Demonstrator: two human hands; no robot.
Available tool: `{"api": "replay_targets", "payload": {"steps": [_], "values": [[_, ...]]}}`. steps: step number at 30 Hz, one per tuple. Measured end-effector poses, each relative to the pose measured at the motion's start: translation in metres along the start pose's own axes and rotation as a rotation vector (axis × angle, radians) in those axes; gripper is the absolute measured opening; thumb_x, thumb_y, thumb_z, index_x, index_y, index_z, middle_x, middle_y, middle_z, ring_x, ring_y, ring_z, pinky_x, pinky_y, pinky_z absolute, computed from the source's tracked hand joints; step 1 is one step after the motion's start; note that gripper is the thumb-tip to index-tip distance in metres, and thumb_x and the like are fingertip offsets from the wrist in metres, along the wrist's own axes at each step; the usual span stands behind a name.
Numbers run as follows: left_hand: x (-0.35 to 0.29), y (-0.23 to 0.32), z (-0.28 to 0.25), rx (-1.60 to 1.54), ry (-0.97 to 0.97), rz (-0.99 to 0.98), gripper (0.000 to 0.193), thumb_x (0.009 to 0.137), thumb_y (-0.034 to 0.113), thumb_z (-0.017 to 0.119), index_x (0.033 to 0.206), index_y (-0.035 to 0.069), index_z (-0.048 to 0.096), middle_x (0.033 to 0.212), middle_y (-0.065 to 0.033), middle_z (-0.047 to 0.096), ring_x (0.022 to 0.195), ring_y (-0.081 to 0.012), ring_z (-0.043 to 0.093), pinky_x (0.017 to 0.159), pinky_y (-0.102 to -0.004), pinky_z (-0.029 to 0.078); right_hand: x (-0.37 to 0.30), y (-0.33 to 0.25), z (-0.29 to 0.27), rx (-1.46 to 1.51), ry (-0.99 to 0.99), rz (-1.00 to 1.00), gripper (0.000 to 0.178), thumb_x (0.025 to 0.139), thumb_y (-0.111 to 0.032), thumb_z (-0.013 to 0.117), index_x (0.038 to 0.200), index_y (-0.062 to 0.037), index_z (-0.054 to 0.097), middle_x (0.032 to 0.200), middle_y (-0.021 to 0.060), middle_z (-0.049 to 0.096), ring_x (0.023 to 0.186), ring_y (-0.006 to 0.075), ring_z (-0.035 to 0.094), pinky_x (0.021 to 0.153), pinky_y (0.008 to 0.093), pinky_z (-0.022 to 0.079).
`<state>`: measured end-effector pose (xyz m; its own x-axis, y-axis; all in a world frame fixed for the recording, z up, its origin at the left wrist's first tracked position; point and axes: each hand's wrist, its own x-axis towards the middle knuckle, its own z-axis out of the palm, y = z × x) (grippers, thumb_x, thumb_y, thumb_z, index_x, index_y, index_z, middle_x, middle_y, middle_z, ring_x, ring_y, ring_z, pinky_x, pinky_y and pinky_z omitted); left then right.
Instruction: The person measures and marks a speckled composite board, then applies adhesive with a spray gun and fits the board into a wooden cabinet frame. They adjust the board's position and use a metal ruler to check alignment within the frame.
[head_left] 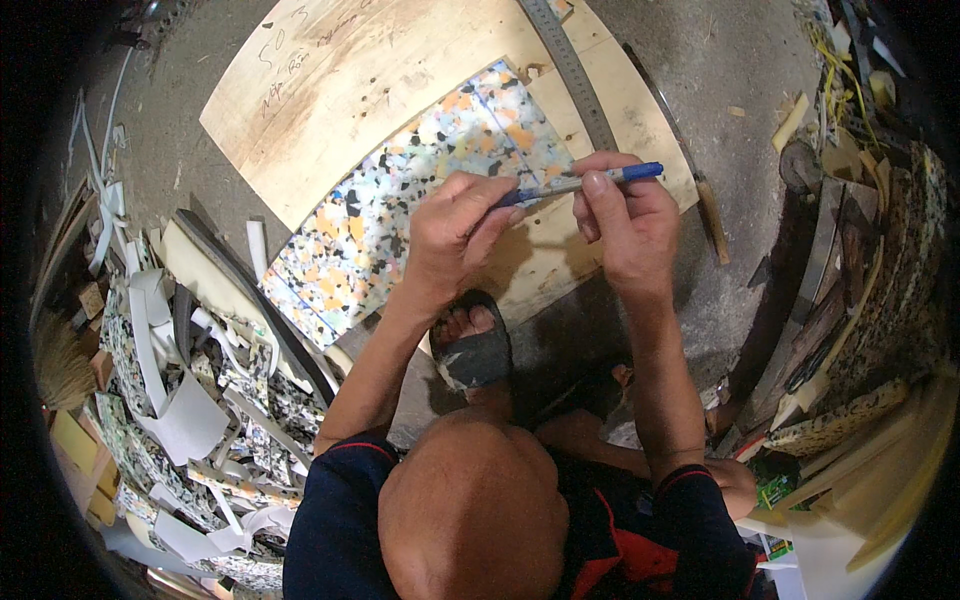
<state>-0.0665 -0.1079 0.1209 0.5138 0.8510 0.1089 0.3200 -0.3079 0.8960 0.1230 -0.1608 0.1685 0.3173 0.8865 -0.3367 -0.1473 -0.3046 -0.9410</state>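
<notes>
A slim pen [560, 187] with a blue end spans the gap between my two hands, above the work surface. My left hand [450, 235] pinches its darker left end between thumb and fingers. My right hand [640, 235] is closed around the other part, the blue tip sticking out to the right. Below them lies a speckled multicoloured foam sheet [400, 180], marked with thin blue lines near both ends. It rests on a pale plywood board [260, 140] with handwriting on it. A metal ruler [580, 85] lies across the board, its near end beside my right hand.
A long thin tool with a wooden handle [712, 225] lies along the board's right edge. Foam offcuts [190, 420] are heaped at left, near a straw broom [62, 360]. More scraps and curved strips [800, 290] line the right side. My sandalled foot [470, 345] is at the board's near edge.
</notes>
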Motion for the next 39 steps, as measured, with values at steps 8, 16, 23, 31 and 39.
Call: {"api": "replay_targets", "payload": {"steps": [8, 16, 23, 31, 39], "values": [[-0.027, 0.021, 0.023, -0.058, -0.052, -0.083, 0.02, 0.09, 0.006, 0.068, 0.11, 0.001, 0.069, 0.084, -0.0163, 0.062, 0.076, -0.0357, 0.063, 0.067, -0.0419, 0.051, -0.029, 0.014, 0.007, -0.004, 0.103, 0.143, 0.017, 0.102, -0.015, 0.062, 0.101, 0.0007, 0.068, 0.072, -0.0021, 0.06, 0.066, 0.0026, 0.052, 0.058, 0.0217, 0.042], [-0.063, 0.0, 0.052, 0.181, -0.042, -0.273, 0.044, 0.088, 0.025, 0.077, 0.123, 0.002, 0.064, 0.095, -0.0195, 0.067, 0.085, -0.0366, 0.068, 0.071, -0.043, 0.053, -0.017, 0.087, -0.017, -0.261, 0.048, 0.297, 0.026, 0.103, -0.023, 0.06, 0.088, -0.0032, 0.065, 0.066, -0.0044, 0.053, 0.058, 0.0027, 0.045, 0.05, 0.0236, 0.035], [-0.012, -0.086, -0.036, 0.913, 0.251, -0.148, 0.047, 0.095, 0.038, 0.068, 0.119, -0.002, 0.062, 0.125, -0.0224, 0.06, 0.118, -0.0407, 0.055, 0.111, -0.0587, 0.036, -0.038, 0.104, -0.06, -0.655, 0.1, 0.178, 0.035, 0.092, -0.03, 0.073, 0.097, 0.0045, 0.07, 0.069, 0.0172, 0.065, 0.061, 0.026, 0.063, 0.059, 0.0403, 0.049], [-0.006, -0.086, -0.056, 0.745, 0.102, -0.413, 0.04, 0.097, 0.041, 0.066, 0.094, 0.002, 0.06, 0.08, -0.0196, 0.062, 0.082, -0.0375, 0.06, 0.081, -0.0516, 0.046, -0.019, 0.097, -0.19, -1.554, 0.428, 0.035, 0.06, 0.082, -0.006, 0.066, 0.14, -0.0014, 0.053, 0.129, 0.0265, 0.059, 0.118, 0.0435, 0.057, 0.102, 0.0515, 0.045], [0.027, -0.081, -0.112, 0.838, 0.117, -0.099, 0.043, 0.096, 0.045, 0.067, 0.09, 0.003, 0.06, 0.074, -0.015, 0.059, 0.07, -0.0342, 0.058, 0.066, -0.0446, 0.045, -0.005, 0.116, -0.256, -1.653, 0.456, -0.129, 0.066, 0.083, -0.008, 0.071, 0.145, -0.002, 0.048, 0.143, 0.0283, 0.051, 0.125, 0.0438, 0.053, 0.108, 0.0498, 0.042]]}}
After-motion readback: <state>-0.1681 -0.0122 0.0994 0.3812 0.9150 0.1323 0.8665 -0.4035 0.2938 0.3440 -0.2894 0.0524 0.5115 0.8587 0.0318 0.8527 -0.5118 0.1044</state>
